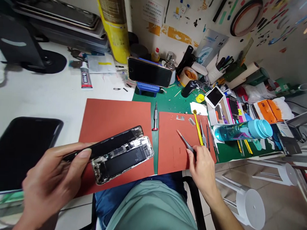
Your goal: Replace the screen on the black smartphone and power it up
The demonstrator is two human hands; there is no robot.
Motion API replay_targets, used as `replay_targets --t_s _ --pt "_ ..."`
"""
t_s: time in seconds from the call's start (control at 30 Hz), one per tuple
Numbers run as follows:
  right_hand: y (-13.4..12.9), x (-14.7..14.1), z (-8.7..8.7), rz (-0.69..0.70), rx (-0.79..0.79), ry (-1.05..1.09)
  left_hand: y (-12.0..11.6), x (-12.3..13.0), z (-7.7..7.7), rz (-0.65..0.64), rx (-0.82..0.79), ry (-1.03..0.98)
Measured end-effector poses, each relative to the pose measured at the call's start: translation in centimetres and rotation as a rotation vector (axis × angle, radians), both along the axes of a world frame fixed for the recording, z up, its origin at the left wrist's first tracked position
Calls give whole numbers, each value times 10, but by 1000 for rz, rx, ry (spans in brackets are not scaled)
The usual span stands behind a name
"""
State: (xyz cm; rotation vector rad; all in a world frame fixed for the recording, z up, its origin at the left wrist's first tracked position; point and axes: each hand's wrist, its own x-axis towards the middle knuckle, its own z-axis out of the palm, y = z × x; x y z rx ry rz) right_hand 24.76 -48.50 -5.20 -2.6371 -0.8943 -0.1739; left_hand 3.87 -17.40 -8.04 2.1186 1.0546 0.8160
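Observation:
An opened phone is tilted above the left red-brown mat (100,116). My left hand (55,175) is closed on its dark screen (116,140), thumb on top. Right beside the screen is the phone body (126,161), with its black battery and circuit boards exposed; whether the fingers also support it underneath is hidden. My right hand (203,169) pinches the grey end of a pair of tweezers (184,139) over the right red-brown mat (166,159). A yellow-handled brush (198,129) and several slim tools lie just beyond those fingers. Between the mats lies a screwdriver (155,116).
A phone (149,72) leans on a blue stand (147,88) at the back. On the left is a large black tablet-like screen (22,150). A blue water bottle (241,130) lies at the right, near a tool box (225,109). Small metal pieces (191,121) rest on the right mat.

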Motion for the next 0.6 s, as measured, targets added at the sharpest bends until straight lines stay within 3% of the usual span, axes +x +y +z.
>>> replay_targets --t_s 0.2,0.27,0.4,0.47,0.6 --pt "-1 13 43 -42 472 122 0 4 7 -85 11 -15" --pt "6 20 51 -8 553 140 0 5 10 -109 -4 -23" --pt "27 20 55 60 542 235 -1 8 15 -150 -73 -11" --pt "39 13 55 81 627 269 -2 9 17 -159 -85 -14" --pt "68 -5 51 350 707 397 -4 10 18 -169 -77 -39"
